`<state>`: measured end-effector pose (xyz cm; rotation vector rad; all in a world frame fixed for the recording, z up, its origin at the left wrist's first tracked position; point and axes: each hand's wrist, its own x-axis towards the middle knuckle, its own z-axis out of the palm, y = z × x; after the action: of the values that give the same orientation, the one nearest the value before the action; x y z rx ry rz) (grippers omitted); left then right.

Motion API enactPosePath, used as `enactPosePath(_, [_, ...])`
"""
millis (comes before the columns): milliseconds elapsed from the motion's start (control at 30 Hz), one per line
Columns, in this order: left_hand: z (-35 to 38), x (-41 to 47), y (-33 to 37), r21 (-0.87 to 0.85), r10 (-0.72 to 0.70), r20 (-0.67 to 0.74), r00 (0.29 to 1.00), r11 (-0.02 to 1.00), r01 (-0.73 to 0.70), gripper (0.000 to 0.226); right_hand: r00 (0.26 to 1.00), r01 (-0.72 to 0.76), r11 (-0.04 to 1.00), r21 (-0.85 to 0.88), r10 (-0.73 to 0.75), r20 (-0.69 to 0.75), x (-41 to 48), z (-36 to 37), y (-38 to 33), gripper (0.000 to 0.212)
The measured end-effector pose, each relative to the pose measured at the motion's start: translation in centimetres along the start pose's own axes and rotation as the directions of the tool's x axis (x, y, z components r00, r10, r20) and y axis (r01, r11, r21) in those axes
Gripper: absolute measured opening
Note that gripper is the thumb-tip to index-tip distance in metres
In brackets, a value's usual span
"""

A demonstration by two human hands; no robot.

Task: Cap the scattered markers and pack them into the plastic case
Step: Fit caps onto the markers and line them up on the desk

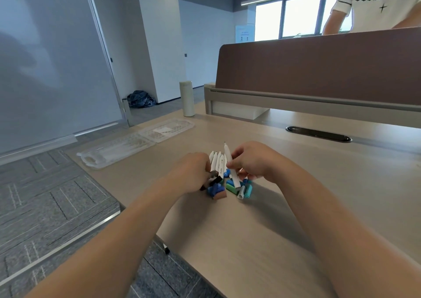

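Light wooden desk (250,240) is filling the foreground, and the plastic case (136,141) is lying open and flat on it, near the desk's left edge. To the right of the case and nearer to the person, several white markers (216,162) are lying side by side, their long axes running away from the person and their narrow ends pointing to the far side. One barrel is carrying small print, too small to read.

The right hand (255,161) is pinching one more white marker (230,161) by the middle. This marker is standing steeply, its bare tip pointing up and away, its lower end reaching down among the loose caps (237,189), blue, green and grey, that are lying nearer to the person than the case.

The left hand (191,170) is curling its fingers at the near ends of the markers. A dark blurred piece (214,180) is showing under it, but I cannot tell if the hand is gripping it.

Behind the case a pale bottle (186,98) is standing upright. Far to the right of the case, beyond a brown partition (319,65), a person in a white shirt (382,3) is standing; the shirt is reading "bbossau/lon", cut off by the edge.
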<state>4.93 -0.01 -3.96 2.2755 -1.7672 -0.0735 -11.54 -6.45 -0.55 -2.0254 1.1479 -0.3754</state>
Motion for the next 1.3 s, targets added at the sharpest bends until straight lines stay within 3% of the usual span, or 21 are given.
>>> enactPosePath(100, [-0.1, -0.2, -0.3, -0.197, -0.022, -0.054, 0.998, 0.980, 0.010, 0.016, 1.000, 0.005, 1.000, 0.012, -0.005, -0.001, -0.1, -0.3, 0.1, 0.015])
enactPosePath(433, [-1.1, -1.3, 1.3, -0.432, 0.016, -0.040, 0.999, 0.901, -0.032, 0.017, 0.998, -0.045, 0.999, -0.029, 0.046, 0.041, -0.4, -1.3, 0.2, 0.014])
enactPosePath(533, [-1.1, -1.2, 1.2, -0.663, -0.102, -0.055, 0.993, 0.748, 0.040, 0.023, 0.996, 0.001, 1.000, -0.002, 0.000, 0.093, -0.4, -1.7, 0.4, 0.014])
enactPosePath(667, [-1.2, -1.0, 0.9, -0.905, -0.256, -0.003, 0.967, 0.411, 0.106, 0.020, 0.964, 0.044, 0.993, 0.106, -0.070, 0.255, -0.5, -1.6, 0.3, 0.015])
enactPosePath(733, [-1.0, -1.0, 1.0, -0.956, -0.279, 0.033, 0.960, 0.270, 0.112, 0.015, 0.943, 0.047, 0.989, 0.140, -0.090, 0.322, -0.6, -1.3, 0.3, 0.014])
enactPosePath(833, [-0.9, -1.0, 1.0, -0.980, -0.293, 0.043, 0.955, 0.172, 0.097, 0.012, 0.926, 0.052, 0.990, 0.130, -0.097, 0.364, -0.7, -1.0, 0.2, 0.018])
enactPosePath(1167, [-0.4, -1.1, 1.1, -0.982, -0.273, 0.050, 0.961, 0.162, 0.098, 0.014, 0.936, 0.055, 0.998, 0.022, -0.059, 0.346, -0.7, -0.6, 0.1, 0.013])
enactPosePath(1300, [-0.2, -1.3, 1.4, -0.972, -0.257, 0.023, 0.966, 0.219, 0.081, 0.012, 0.947, 0.069, 0.997, 0.045, -0.080, 0.311, -0.6, -0.5, 0.1, 0.014])
